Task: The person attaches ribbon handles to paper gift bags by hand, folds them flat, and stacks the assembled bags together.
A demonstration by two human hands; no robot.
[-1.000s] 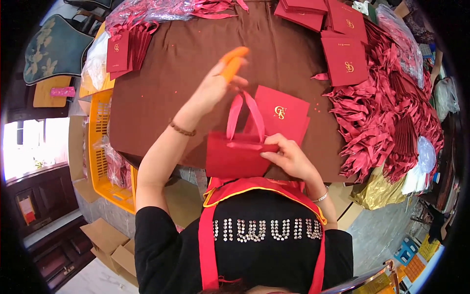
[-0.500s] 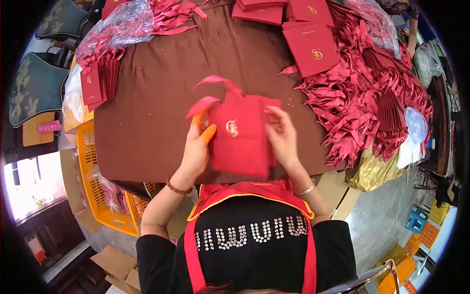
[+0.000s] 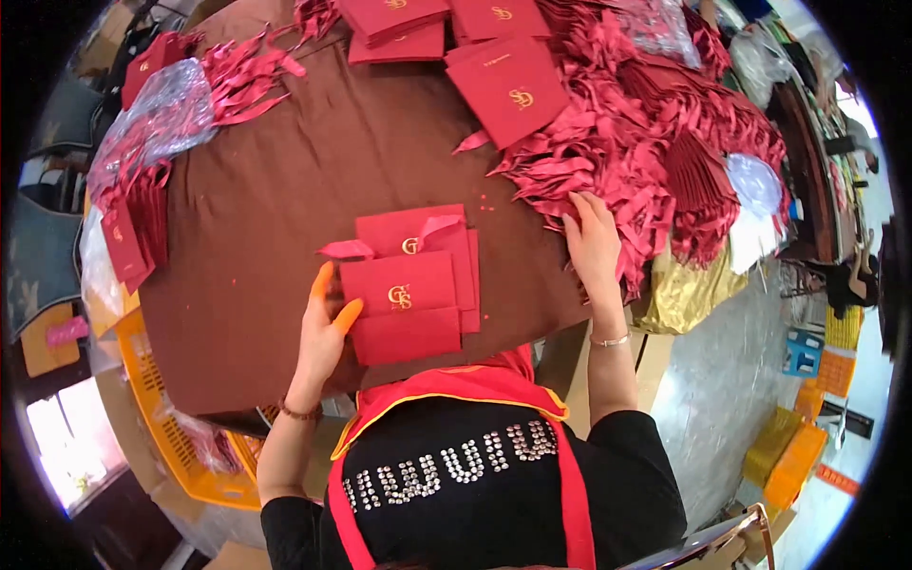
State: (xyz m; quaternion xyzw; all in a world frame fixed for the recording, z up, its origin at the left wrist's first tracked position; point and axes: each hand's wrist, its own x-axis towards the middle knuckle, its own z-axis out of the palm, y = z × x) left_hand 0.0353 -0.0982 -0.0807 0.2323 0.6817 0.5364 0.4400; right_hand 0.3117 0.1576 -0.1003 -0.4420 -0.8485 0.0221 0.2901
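Note:
At the table's near edge, my left hand (image 3: 328, 328) pinches the left side of a flat red paper bag (image 3: 399, 302) between thumb and fingers. Orange covers sit on the thumb and one finger. The bag bears a gold emblem and a crease across its lower half. Under and behind it lie more flat red bags (image 3: 472, 266), with a loose ribbon (image 3: 440, 226) across them. My right hand (image 3: 596, 242) reaches to the right, fingers extended, at the edge of a heap of red ribbons (image 3: 608, 180) attached to stacked bags.
Stacked red bags (image 3: 508, 90) lie at the far side of the brown-covered table (image 3: 275, 190). On the left are a clear plastic wrap (image 3: 171, 104) and a bundle of bags (image 3: 133, 233). A yellow crate (image 3: 180, 456) stands below left; gold plastic (image 3: 693, 290) hangs at the right edge.
My right hand has left the bags and moved right to the ribbon heap. The held bag now lies low over others on the table. The whole view has shifted.

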